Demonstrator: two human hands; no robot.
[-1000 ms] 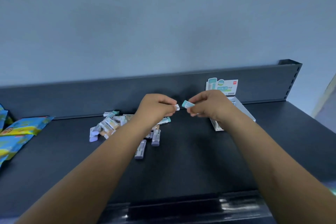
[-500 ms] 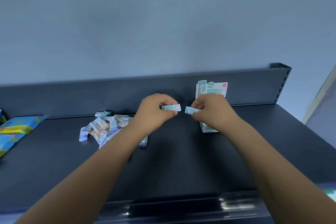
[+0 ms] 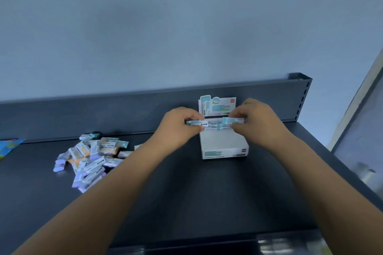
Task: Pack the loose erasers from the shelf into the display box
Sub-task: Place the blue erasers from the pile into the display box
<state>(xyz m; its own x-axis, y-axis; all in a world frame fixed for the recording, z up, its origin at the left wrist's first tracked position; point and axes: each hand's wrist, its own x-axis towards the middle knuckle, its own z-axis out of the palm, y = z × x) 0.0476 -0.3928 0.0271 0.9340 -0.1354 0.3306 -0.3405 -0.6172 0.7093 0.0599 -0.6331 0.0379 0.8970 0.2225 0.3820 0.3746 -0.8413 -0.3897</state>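
The white display box (image 3: 223,148) stands on the dark shelf (image 3: 186,192) against the back rail, its printed header card upright behind it. My left hand (image 3: 178,126) pinches a teal-and-white eraser (image 3: 196,123) over the box's back left edge. My right hand (image 3: 255,120) pinches a second eraser (image 3: 233,120) over the back right. Both erasers lie level, end to end, just above the box's open top. A heap of several loose erasers (image 3: 91,157) lies on the shelf to the left, partly hidden by my left forearm.
A raised dark rail (image 3: 103,114) runs along the back of the shelf and ends in a slotted upright (image 3: 302,97) at the right. A blue-and-yellow packet (image 3: 8,146) lies at the far left edge. The shelf's front lip (image 3: 207,244) is glossy.
Both hands have carried their erasers rightward and back, from the space between the heap and the box to above the box's open top. The camera has turned to bring the box in front.
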